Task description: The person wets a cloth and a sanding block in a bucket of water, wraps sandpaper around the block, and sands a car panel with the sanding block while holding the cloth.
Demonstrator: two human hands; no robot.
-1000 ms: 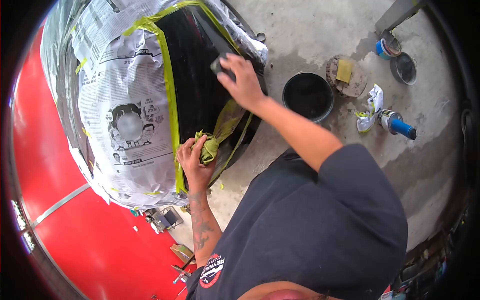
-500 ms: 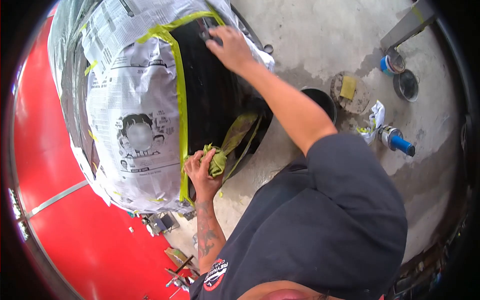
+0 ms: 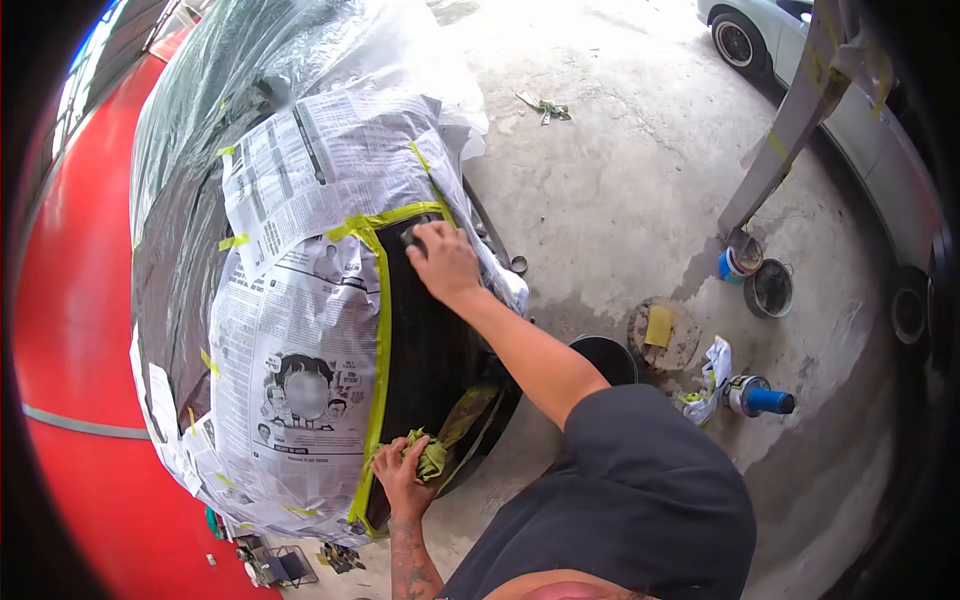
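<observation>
A black car panel [image 3: 430,305] lies framed by yellow-green masking tape [image 3: 383,330]. Newspaper sheets [image 3: 300,330] cover the body beside it. My right hand [image 3: 447,262] rests near the panel's top end, its fingers closed over a small dark pad [image 3: 411,238], mostly hidden beneath them. At the panel's lower end, my left hand [image 3: 402,482] grips a crumpled yellow-green cloth [image 3: 430,458]. A loose masking strip [image 3: 468,412] hangs close to that cloth.
Clear plastic sheeting [image 3: 350,50] drapes the car farther up. On the concrete floor stand a black bucket [image 3: 605,355], a stool with a yellow sponge [image 3: 658,326], paint cans [image 3: 740,258] and a blue-handled tool [image 3: 765,401]. A grey post [image 3: 785,150] and another car [image 3: 870,170] are at right.
The view has tilted upward, so the car and floor items sit lower in the picture. My right hand stays near the panel's top end, and my left hand still grips the cloth.
</observation>
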